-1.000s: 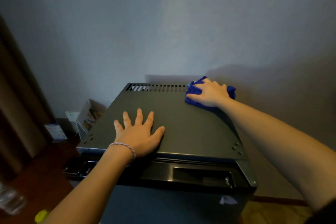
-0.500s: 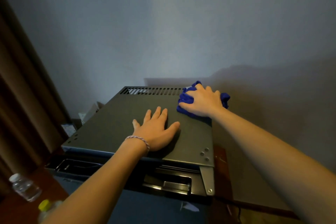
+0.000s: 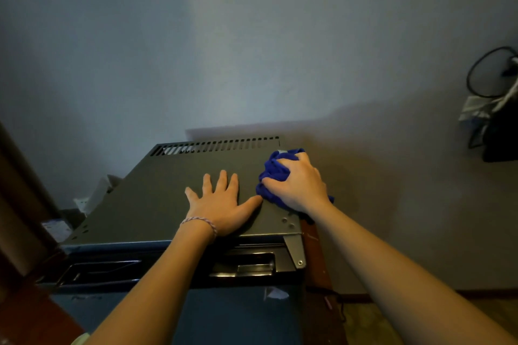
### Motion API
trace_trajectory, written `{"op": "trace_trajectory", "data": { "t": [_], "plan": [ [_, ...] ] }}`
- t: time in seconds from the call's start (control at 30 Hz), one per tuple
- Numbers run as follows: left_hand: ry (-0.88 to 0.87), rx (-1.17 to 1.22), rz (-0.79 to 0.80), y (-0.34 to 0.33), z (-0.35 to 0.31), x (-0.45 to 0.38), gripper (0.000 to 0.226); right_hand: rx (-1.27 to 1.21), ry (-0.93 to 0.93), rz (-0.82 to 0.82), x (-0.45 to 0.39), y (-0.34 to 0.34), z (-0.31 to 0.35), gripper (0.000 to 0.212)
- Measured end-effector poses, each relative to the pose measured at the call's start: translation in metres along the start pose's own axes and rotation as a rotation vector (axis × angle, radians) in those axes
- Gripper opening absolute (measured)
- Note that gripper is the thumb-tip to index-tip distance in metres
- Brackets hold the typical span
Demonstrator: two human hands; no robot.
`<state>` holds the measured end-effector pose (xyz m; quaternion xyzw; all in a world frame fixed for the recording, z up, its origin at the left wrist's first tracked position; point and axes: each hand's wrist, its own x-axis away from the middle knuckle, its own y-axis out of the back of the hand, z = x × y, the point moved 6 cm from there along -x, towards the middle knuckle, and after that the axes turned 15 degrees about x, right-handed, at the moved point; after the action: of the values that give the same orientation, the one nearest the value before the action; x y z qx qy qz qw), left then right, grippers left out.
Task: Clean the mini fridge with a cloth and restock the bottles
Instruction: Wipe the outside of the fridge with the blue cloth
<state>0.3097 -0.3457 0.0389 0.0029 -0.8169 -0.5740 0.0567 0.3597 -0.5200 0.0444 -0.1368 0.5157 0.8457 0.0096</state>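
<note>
The dark grey mini fridge (image 3: 157, 204) fills the lower middle of the head view, its flat top facing me with a vent grille along the back edge. My left hand (image 3: 221, 203) lies flat on the top, fingers spread, a thin bracelet on the wrist. My right hand (image 3: 298, 185) presses a bunched blue cloth (image 3: 276, 169) onto the top's right edge, near the front right corner. No bottle shows clearly in this frame.
A plain wall stands close behind the fridge. A dark curtain (image 3: 19, 199) hangs at the left. A white box (image 3: 98, 193) sits behind the fridge's left side. At the far right a black cable loop (image 3: 489, 73) hangs above dark bags.
My right hand has dragged the cloth from the back right of the top toward me along the right edge. The view has swung right, and the bottles at lower left have left the frame.
</note>
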Motion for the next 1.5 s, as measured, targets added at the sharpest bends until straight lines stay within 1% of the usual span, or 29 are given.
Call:
{"op": "trace_trajectory", "data": {
  "t": [0.13,0.2,0.23,0.27,0.33,0.37,0.4,0.5,0.6,0.7,0.77,0.8,0.87,1.0,1.03,1.13,1.23,1.3,1.43,1.47,1.5],
  "plan": [
    [-0.025,-0.030,0.001,-0.003,-0.002,0.003,0.088,-0.175,-0.123,-0.025,-0.012,-0.005,-0.012,0.023],
    [-0.032,-0.039,0.012,-0.003,-0.004,0.003,0.087,-0.250,-0.180,-0.030,-0.029,-0.007,-0.019,0.018],
    [-0.031,-0.037,0.017,-0.003,-0.003,0.003,0.087,-0.279,-0.194,-0.035,-0.041,-0.010,-0.021,0.020],
    [-0.028,-0.033,0.024,-0.003,-0.003,0.002,0.088,-0.304,-0.199,-0.040,-0.054,-0.012,-0.023,0.029],
    [-0.013,-0.022,0.031,-0.004,-0.001,0.000,0.087,-0.344,-0.217,-0.056,-0.080,-0.017,-0.027,0.054],
    [0.003,-0.018,0.035,-0.004,-0.001,-0.001,0.087,-0.367,-0.230,-0.070,-0.093,-0.019,-0.031,0.059],
    [0.021,-0.010,0.041,-0.005,-0.002,-0.004,0.087,-0.392,-0.242,-0.087,-0.107,-0.021,-0.035,0.059],
    [0.062,0.043,0.048,-0.003,-0.013,-0.016,0.086,-0.404,-0.238,-0.091,-0.137,-0.026,-0.041,0.053],
    [0.049,0.111,0.050,-0.004,-0.033,-0.034,0.077,-0.392,-0.197,-0.081,-0.155,-0.029,-0.045,0.046],
    [0.052,0.077,0.052,-0.008,-0.045,-0.046,0.074,-0.454,-0.159,-0.102,-0.159,-0.029,-0.050,0.035],
    [0.063,0.036,0.049,-0.010,-0.046,-0.050,0.073,-0.542,-0.133,-0.110,-0.154,-0.031,-0.055,0.020],
    [0.066,0.022,0.046,-0.011,-0.046,-0.050,0.073,-0.579,-0.129,-0.110,-0.149,-0.032,-0.057,0.018],
    [0.066,-0.007,0.050,-0.014,-0.046,-0.049,0.072,-0.640,-0.156,-0.115,-0.130,-0.039,-0.062,0.028],
    [0.067,-0.023,0.017,-0.012,-0.048,-0.048,0.071,-0.748,-0.224,-0.230,-0.069,-0.041,-0.060,0.042],
    [0.066,-0.027,0.004,-0.012,-0.049,-0.049,0.070,-0.764,-0.223,-0.255,-0.054,-0.040,-0.058,0.041],
    [0.064,-0.027,-0.025,-0.011,-0.053,-0.051,0.069,-0.805,-0.212,-0.319,-0.015,-0.032,-0.053,0.025],
    [0.053,0.001,-0.029,-0.013,-0.053,-0.050,0.066,-0.836,-0.203,-0.325,0.015,-0.029,-0.050,0.021],
    [0.041,0.020,-0.032,-0.013,-0.051,-0.049,0.064,-0.857,-0.198,-0.337,0.026,-0.028,-0.049,0.025],
    [0.018,0.034,-0.007,-0.014,-0.047,-0.045,0.066,-0.790,-0.195,-0.321,0.039,-0.027,-0.052,0.056],
    [0.016,0.034,-0.005,-0.014,-0.047,-0.044,0.067,-0.763,-0.197,-0.311,0.042,-0.027,-0.054,0.059],
    [0.013,0.033,-0.003,-0.014,-0.048,-0.043,0.067,-0.749,-0.197,-0.309,0.047,-0.028,-0.055,0.056]
  ]
}}
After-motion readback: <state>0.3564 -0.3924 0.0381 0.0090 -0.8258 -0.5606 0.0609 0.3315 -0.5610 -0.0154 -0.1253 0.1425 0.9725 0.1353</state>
